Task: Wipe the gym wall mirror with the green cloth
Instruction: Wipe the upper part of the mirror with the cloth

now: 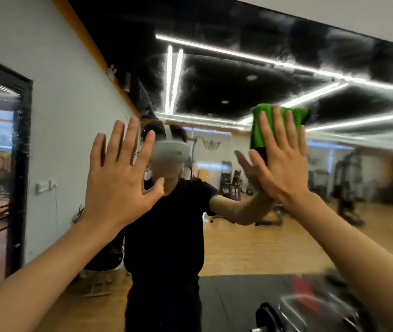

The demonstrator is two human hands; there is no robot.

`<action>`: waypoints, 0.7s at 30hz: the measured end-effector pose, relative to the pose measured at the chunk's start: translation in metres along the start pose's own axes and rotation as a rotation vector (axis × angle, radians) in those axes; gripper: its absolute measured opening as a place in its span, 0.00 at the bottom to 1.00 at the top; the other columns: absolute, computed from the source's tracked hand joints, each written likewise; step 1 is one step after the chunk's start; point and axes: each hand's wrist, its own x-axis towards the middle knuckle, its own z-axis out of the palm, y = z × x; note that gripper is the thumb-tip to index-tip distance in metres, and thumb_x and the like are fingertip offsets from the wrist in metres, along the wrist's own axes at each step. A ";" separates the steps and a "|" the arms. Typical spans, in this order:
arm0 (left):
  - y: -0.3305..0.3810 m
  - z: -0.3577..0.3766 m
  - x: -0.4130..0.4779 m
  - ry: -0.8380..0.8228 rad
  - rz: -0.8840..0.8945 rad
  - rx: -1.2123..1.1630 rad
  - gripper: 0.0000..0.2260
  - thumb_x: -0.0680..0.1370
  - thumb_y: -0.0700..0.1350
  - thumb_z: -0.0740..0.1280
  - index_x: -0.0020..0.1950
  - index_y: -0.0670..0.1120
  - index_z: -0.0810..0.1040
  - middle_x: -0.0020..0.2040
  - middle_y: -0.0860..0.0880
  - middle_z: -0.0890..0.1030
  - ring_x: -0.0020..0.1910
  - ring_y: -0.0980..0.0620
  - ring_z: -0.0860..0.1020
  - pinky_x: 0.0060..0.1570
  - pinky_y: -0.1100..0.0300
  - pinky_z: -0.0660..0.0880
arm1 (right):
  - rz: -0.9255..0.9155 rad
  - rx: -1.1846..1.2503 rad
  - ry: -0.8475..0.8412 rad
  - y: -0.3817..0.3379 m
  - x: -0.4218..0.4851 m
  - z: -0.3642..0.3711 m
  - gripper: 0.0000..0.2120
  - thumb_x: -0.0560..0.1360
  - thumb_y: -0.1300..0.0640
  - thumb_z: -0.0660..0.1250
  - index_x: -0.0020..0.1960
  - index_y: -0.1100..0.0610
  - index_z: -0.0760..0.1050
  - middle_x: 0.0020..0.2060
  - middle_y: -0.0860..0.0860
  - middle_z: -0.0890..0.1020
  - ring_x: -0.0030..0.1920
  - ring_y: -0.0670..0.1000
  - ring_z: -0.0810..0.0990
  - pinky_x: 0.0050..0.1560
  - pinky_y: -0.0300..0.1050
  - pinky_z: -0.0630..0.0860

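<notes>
A white wall (71, 104) with an orange top band (80, 27) runs along the left, carrying a white plastic wall socket (44, 187). A black round weight plate (266, 317) lies near right.

Green cloth (279, 125) flat against smeary wall mirror (238, 80).

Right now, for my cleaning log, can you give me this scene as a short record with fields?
surface: wall mirror, looks smeared in its upper part
cloth: green cloth, flat against the mirror, up high on the right
right hand: straight fingers press the cloth on the glass
left hand: fingers spread, holds nothing; contact with the mirror unclear
reflection: a person in a dark shirt, gym machines behind
</notes>
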 end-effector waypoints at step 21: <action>0.003 0.000 -0.001 0.006 -0.011 -0.023 0.40 0.79 0.62 0.61 0.87 0.46 0.56 0.87 0.41 0.50 0.86 0.38 0.49 0.82 0.38 0.46 | 0.350 0.064 0.063 0.000 0.047 -0.006 0.40 0.79 0.28 0.30 0.86 0.47 0.43 0.85 0.52 0.44 0.85 0.55 0.40 0.82 0.65 0.43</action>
